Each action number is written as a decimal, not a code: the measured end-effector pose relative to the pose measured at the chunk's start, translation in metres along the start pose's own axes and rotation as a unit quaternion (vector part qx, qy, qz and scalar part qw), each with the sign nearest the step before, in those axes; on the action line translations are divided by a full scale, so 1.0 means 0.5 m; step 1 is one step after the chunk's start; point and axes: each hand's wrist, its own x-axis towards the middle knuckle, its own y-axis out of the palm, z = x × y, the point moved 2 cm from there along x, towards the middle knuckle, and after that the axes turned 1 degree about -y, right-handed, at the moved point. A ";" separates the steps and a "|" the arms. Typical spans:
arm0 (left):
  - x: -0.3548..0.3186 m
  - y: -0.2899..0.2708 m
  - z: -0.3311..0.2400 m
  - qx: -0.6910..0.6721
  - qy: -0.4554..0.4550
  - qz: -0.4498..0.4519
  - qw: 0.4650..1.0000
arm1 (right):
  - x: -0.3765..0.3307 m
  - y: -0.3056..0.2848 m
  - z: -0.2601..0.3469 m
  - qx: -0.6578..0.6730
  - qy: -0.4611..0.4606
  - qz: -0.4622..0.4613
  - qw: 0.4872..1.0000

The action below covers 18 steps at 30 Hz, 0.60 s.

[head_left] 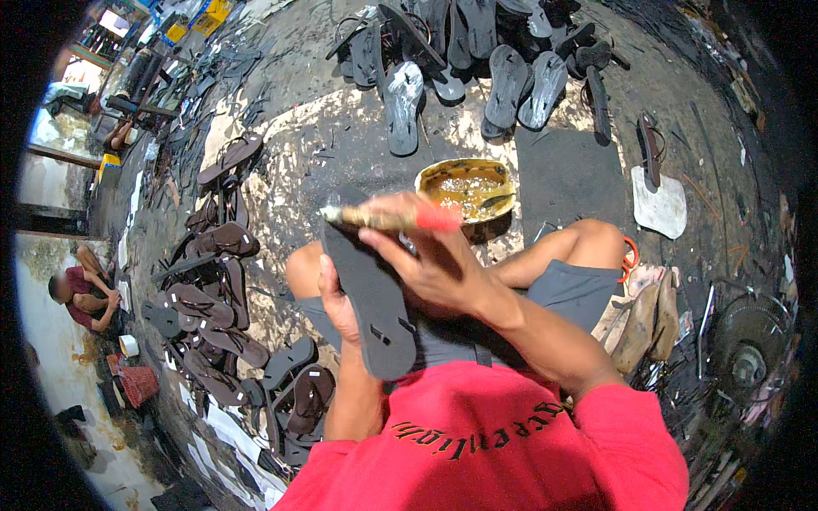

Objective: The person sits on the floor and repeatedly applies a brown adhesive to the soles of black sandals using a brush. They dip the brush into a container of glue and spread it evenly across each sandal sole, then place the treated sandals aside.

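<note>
My left hand grips a dark grey sandal sole by its left edge. The sole is tilted up in front of my chest, with small slots near its lower end. Closed around a glue brush with a red end is my right hand. The whitish brush tip meets the sole's far end. Just beyond my right hand, a bowl of amber, shiny glue stands on the floor, with a dark utensil lying in it.
Several glue-smeared soles and sandals lie ahead. Brown sandals are heaped to my left. A dark mat, a pale sole-shaped board, orange-handled scissors and a fan are on the right. Another person sits far left.
</note>
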 end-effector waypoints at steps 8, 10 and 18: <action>0.016 -0.024 0.047 -0.086 -0.053 0.034 0.994 | 0.010 -0.042 0.003 -0.282 -0.145 -0.027 0.948; 0.016 -0.024 0.049 -0.076 -0.002 0.029 0.997 | 0.016 -0.038 -0.002 0.072 0.081 0.044 0.993; -0.084 -0.092 0.083 -0.011 -0.096 -0.033 0.995 | 0.007 -0.127 -0.206 -0.279 0.231 0.088 0.928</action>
